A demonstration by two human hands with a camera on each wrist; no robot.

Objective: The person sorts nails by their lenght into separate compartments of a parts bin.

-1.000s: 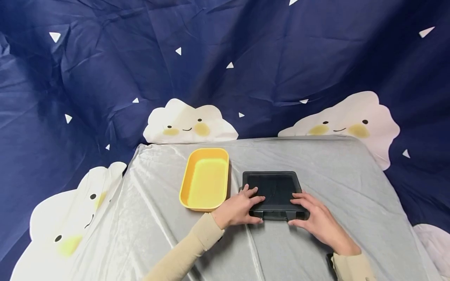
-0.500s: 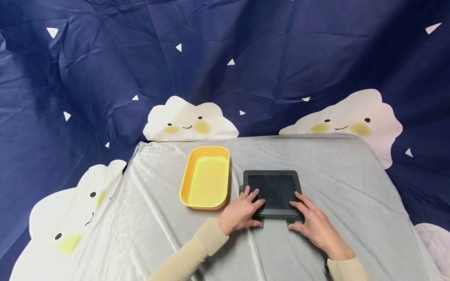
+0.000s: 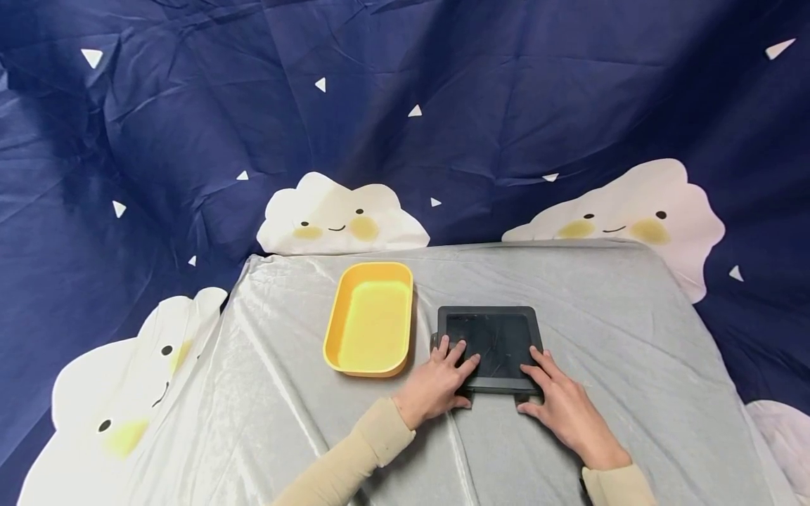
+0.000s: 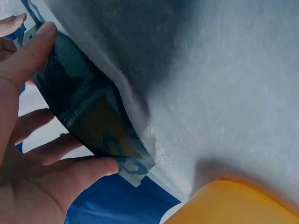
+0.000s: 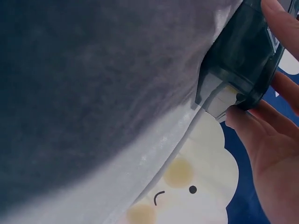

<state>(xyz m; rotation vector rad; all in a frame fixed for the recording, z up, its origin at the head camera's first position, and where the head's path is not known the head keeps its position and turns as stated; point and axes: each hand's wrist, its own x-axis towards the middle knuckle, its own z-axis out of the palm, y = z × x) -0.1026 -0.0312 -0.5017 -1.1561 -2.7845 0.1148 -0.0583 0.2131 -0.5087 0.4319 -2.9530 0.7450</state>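
Observation:
A dark, see-through plastic case [image 3: 493, 337] lies on the grey cloth, lid down. At its front left corner my left hand [image 3: 432, 385] holds it, fingers spread on the lid and thumb at the front edge. My right hand [image 3: 564, 407] holds the front right corner in the same way. Small dark latches stick out by both thumbs. In the left wrist view, the case's side wall [image 4: 91, 100] shows past the thumb. From the right wrist, a clear tab [image 5: 217, 100] shows at the case's corner, with a fingertip touching it.
A yellow open tray [image 3: 334, 320] stands just left of the case. Grey cloth [image 3: 607, 316] covers the table. Behind it hangs a dark blue backdrop [image 3: 481, 91] with white clouds and triangles.
The lid's front edge has come down, and less of the case's front wall shows. Both hands have shifted slightly but stay at the front corners.

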